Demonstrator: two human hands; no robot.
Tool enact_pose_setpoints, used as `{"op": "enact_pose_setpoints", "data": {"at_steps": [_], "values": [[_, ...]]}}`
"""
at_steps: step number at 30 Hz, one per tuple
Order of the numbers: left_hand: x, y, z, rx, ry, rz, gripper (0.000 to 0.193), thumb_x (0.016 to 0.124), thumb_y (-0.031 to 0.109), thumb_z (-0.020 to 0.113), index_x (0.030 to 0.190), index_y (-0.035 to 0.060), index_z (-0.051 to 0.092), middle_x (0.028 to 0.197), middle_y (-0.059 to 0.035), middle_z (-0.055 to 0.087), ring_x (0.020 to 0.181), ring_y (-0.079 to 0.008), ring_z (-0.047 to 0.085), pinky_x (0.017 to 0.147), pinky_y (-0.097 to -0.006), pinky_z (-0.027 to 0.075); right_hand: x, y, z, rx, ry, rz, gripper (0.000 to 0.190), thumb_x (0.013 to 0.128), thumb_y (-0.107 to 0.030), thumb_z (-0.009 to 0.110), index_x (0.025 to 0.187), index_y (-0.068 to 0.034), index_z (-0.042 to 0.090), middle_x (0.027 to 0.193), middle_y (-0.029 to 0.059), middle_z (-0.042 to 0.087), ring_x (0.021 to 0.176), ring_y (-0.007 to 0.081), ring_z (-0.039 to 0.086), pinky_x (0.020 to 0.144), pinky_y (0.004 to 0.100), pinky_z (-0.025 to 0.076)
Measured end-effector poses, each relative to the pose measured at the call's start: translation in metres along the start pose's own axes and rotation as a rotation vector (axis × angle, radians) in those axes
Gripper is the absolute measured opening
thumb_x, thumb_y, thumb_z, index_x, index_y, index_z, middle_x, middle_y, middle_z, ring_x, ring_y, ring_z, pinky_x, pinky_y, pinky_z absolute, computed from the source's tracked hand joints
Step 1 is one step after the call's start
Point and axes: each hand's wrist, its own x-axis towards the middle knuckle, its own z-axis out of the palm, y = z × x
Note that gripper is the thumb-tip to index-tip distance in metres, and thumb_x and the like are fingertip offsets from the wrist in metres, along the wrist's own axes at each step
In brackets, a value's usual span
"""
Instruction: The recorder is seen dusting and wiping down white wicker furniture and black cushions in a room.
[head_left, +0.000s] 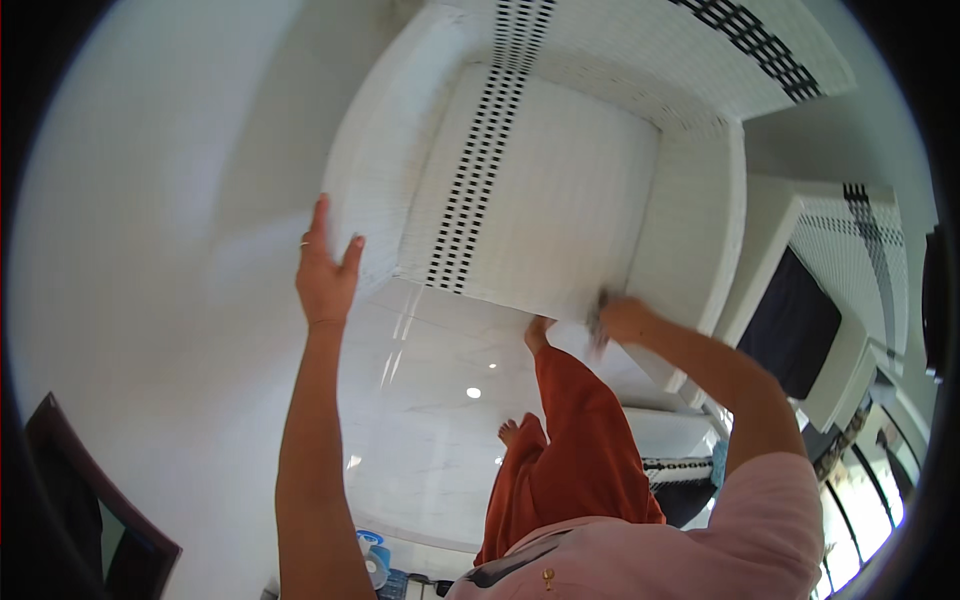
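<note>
My left hand (327, 270) is raised at the left, its fingers apart and nothing in it, against or close to the edge of a white wicker-textured armchair or seat (570, 187) with bands of black checks. Near the seat's front right corner, my right hand (622, 319) is closed around a small greyish item (598, 322), too blurred to name, perhaps a cloth or a brush. Whether that item touches the seat cannot be told.
A white wall (150, 262) rises at the left, with a dark-framed object (112, 480) low on it. Another white woven seat with a dark cushion (795, 322) stands at the right. Underfoot is a glossy tiled floor (427, 420). Blue and white items (377, 559) lie at the bottom.
</note>
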Motion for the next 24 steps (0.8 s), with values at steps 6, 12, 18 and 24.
{"op": "enact_pose_setpoints", "data": {"at_steps": [6, 12, 18, 24], "values": [[-0.005, -0.045, -0.009, -0.405, 0.308, -0.160, 0.059, 0.096, 0.041, 0.052, 0.145, 0.0087, 0.040, 0.131, -0.0147, 0.055, 0.117, -0.0296, 0.056, 0.094, -0.0382, 0.048, -0.091, -0.140, -0.271, 0.851, 1.428, -0.377, 0.047, 0.083, -0.004, 0.060, 0.129, -0.010, 0.053, 0.108, 0.0162, 0.063, 0.102, 0.0378, 0.057, 0.083, 0.0431, 0.049], [-0.003, -0.065, -0.003, -0.336, 0.415, 0.035, 0.061, 0.100, 0.048, 0.040, 0.141, 0.0025, 0.043, 0.129, -0.0180, 0.055, 0.109, -0.0288, 0.057, 0.089, -0.0375, 0.048, -0.024, -0.150, -0.404, 0.113, 1.489, -0.644, 0.067, 0.075, -0.009, 0.069, 0.137, -0.018, 0.046, 0.146, 0.0092, 0.040, 0.140, 0.0318, 0.030, 0.099, 0.0730, 0.027], [-0.007, -0.042, -0.009, -0.521, 0.368, -0.274, 0.066, 0.101, 0.051, 0.033, 0.141, -0.0010, 0.040, 0.137, -0.0188, 0.048, 0.112, -0.0328, 0.055, 0.095, -0.0422, 0.044, 0.004, -0.087, -0.454, 0.009, 1.763, 0.000, 0.038, 0.095, -0.032, 0.049, 0.128, -0.013, 0.056, 0.143, 0.0078, 0.044, 0.136, 0.0238, 0.036, 0.106, 0.0645, 0.022], [-0.008, -0.058, -0.004, -0.388, 0.421, -0.136, 0.068, 0.101, 0.053, 0.032, 0.144, 0.0003, 0.034, 0.145, -0.0198, 0.039, 0.120, -0.0337, 0.050, 0.102, -0.0427, 0.040, 0.026, -0.184, -0.395, -0.112, 1.896, -0.582, 0.039, 0.098, -0.034, 0.047, 0.129, -0.011, 0.052, 0.134, 0.0102, 0.049, 0.126, 0.0285, 0.043, 0.099, 0.0612, 0.034]]}}
